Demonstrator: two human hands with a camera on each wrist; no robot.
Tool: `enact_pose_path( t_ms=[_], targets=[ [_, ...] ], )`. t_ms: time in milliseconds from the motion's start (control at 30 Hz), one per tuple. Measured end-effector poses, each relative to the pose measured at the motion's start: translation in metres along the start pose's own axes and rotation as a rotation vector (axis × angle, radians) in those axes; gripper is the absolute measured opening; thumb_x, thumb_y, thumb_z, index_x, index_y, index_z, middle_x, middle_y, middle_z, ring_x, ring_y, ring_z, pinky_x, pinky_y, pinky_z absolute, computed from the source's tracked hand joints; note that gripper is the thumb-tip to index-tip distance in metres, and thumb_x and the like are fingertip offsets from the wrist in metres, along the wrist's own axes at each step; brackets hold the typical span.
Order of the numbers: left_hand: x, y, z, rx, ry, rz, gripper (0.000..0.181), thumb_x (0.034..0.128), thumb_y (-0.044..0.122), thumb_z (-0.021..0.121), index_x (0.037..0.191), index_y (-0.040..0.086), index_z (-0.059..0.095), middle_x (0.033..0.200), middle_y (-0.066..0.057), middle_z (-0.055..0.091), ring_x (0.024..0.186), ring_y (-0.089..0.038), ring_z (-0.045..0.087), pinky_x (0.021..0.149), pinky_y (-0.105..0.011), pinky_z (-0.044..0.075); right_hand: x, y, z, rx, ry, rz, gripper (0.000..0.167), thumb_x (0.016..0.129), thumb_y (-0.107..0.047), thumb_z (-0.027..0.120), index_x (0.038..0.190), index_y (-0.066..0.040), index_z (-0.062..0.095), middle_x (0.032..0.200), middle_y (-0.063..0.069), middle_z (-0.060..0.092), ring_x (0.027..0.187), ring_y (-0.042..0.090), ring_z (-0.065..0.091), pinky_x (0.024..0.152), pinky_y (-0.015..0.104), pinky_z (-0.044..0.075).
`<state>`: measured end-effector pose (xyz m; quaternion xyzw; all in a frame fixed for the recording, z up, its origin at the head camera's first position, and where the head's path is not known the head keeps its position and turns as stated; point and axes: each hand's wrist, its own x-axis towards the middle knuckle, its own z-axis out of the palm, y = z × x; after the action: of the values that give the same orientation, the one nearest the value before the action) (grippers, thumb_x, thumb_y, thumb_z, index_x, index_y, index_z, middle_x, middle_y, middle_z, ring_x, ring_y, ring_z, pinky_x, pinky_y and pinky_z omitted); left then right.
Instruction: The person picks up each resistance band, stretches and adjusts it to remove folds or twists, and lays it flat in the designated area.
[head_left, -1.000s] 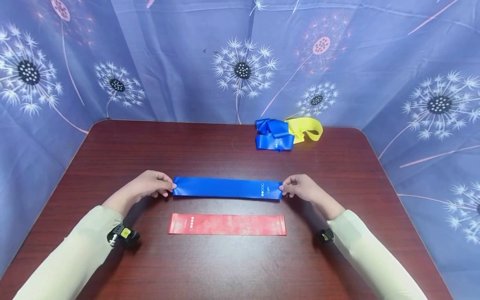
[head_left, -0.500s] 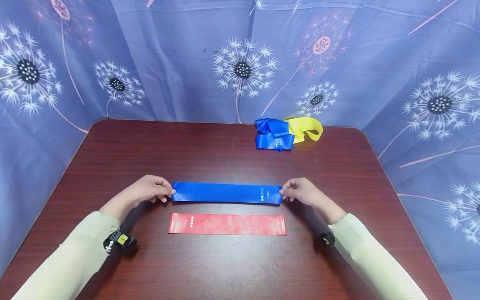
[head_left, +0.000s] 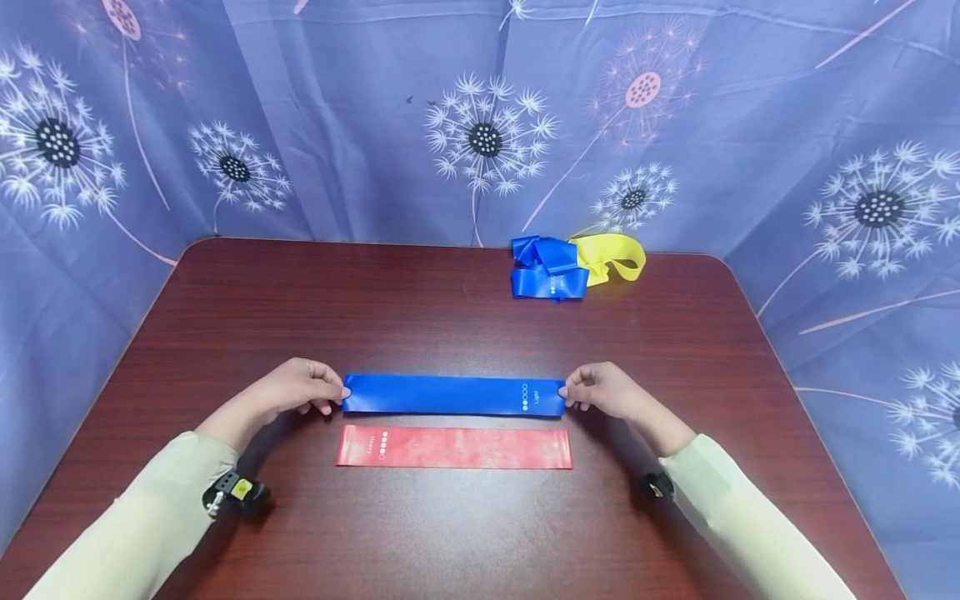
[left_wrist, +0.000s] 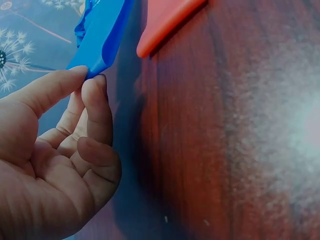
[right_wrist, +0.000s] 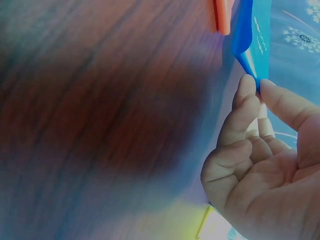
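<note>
A flat blue resistance band (head_left: 450, 394) marked "Light" stretches sideways between the two hands. My left hand (head_left: 302, 387) pinches its left end between thumb and fingertip, seen close up in the left wrist view, where the blue band (left_wrist: 102, 42) folds at the tip. The right end is pinched by my right hand (head_left: 603, 390); its thumb and finger meet on the band (right_wrist: 257, 45) in the right wrist view. Just nearer the person, a red resistance band (head_left: 453, 447) marked "Heavy" lies flat on the table, parallel to the blue one.
Toward the back of the brown table (head_left: 420, 533) lies a crumpled blue band (head_left: 550, 268), touching a looped yellow band (head_left: 615, 254). A blue curtain (head_left: 360, 125) with dandelion prints hangs around the table's back and sides.
Both hands have brought the blue band nearer the person, closer to the red band. Both still pinch its ends. The red band and the bands at the back have stayed put.
</note>
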<state>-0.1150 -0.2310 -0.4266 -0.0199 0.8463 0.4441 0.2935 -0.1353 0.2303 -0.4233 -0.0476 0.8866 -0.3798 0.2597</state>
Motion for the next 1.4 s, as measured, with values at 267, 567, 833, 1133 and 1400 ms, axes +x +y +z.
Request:
enact_pose_path(
  t_ms=[267,567,833,1133,1400],
  targets=[
    [-0.002,-0.004,0.004,-0.007,0.002,-0.011,0.023,0.0913,0.023,0.073,0.097,0.001,0.071,0.072,0.008,0.070,0.064,-0.007,0.062,0.056,-0.025,0.040,-0.005,0.002,0.001,0.008,-0.020,-0.054,0.019,0.096,-0.017,0.068,0.092,0.001,0.071,0.080,0.005,0.075,0.069,0.012,0.062,0.068,0.027,0.053],
    [-0.007,-0.006,0.006,0.009,0.007,-0.009,0.022,0.0909,0.022,0.073,0.096,0.000,0.071,0.071,0.008,0.069,0.064,-0.007,0.062,0.055,-0.025,0.040,-0.004,0.000,0.005,-0.019,-0.016,-0.012,0.018,0.095,-0.014,0.069,0.094,0.004,0.072,0.080,0.009,0.074,0.069,0.013,0.061,0.067,0.028,0.053],
    [-0.012,-0.005,0.008,0.040,0.012,-0.010,0.021,0.0904,0.022,0.073,0.095,0.001,0.071,0.069,0.009,0.068,0.063,-0.007,0.061,0.055,-0.025,0.039,-0.005,-0.004,0.007,-0.064,-0.025,-0.002,0.017,0.095,-0.015,0.069,0.094,0.002,0.073,0.078,0.006,0.072,0.069,0.013,0.059,0.066,0.028,0.051],
    [-0.013,-0.005,0.010,0.068,0.020,-0.001,0.021,0.0892,0.022,0.073,0.093,0.002,0.071,0.068,0.008,0.067,0.061,-0.007,0.061,0.053,-0.024,0.038,-0.004,-0.002,0.011,-0.077,-0.027,-0.022,0.016,0.093,-0.013,0.070,0.089,0.002,0.072,0.074,0.006,0.071,0.066,0.013,0.057,0.063,0.027,0.048],
    [-0.009,-0.007,0.012,0.084,0.032,0.018,0.019,0.0875,0.021,0.073,0.089,0.001,0.072,0.066,0.008,0.066,0.059,-0.007,0.061,0.051,-0.024,0.040,-0.003,0.000,0.014,-0.094,-0.013,0.011,0.017,0.094,-0.014,0.071,0.089,0.001,0.073,0.072,0.005,0.069,0.066,0.014,0.056,0.062,0.027,0.046]
  ],
)
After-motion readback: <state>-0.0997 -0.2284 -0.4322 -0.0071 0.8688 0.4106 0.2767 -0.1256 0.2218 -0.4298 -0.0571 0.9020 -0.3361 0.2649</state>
